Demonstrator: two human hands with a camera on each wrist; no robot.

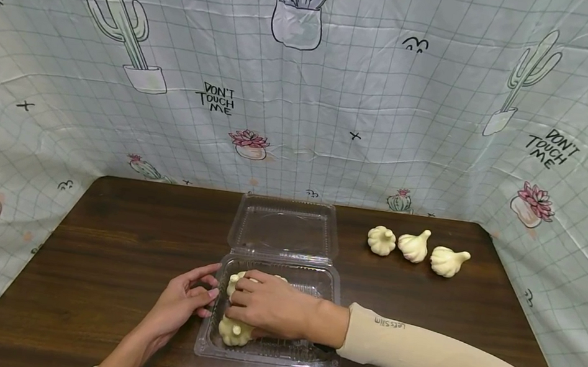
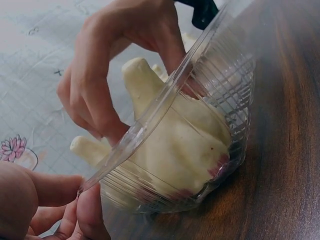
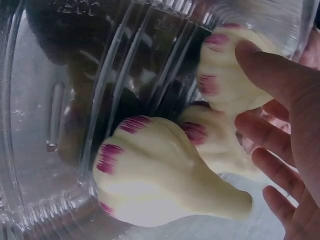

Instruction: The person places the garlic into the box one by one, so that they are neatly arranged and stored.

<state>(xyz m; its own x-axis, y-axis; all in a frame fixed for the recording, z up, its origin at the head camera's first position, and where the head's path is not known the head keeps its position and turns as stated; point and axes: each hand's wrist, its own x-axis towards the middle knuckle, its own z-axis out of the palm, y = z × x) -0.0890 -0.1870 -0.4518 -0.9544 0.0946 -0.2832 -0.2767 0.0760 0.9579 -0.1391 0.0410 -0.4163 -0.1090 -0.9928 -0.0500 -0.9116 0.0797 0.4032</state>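
Note:
The clear plastic clamshell container (image 1: 338, 290) lies with its lid (image 1: 287, 233) folded back, away from me. My left hand (image 1: 184, 300) is at its left side; in the left wrist view, thumb and fingertip pinch the container's rim (image 2: 167, 90). My right hand (image 1: 276, 306) reaches inside over the left part. Its thumb and fingers grip a cream garlic bulb (image 3: 225, 75) at the front left. Beside that bulb are a second garlic bulb (image 3: 215, 140) and a nearer third garlic bulb (image 3: 150, 175) with purple streaks. The hand partly covers them in the head view.
Three more garlic bulbs stand in a row at the table's back right: a left bulb (image 1: 380, 241), a middle bulb (image 1: 413, 248) and a right bulb (image 1: 446, 262). The dark wooden table (image 1: 134, 236) meets a patterned curtain (image 1: 330, 88) at the back and sides.

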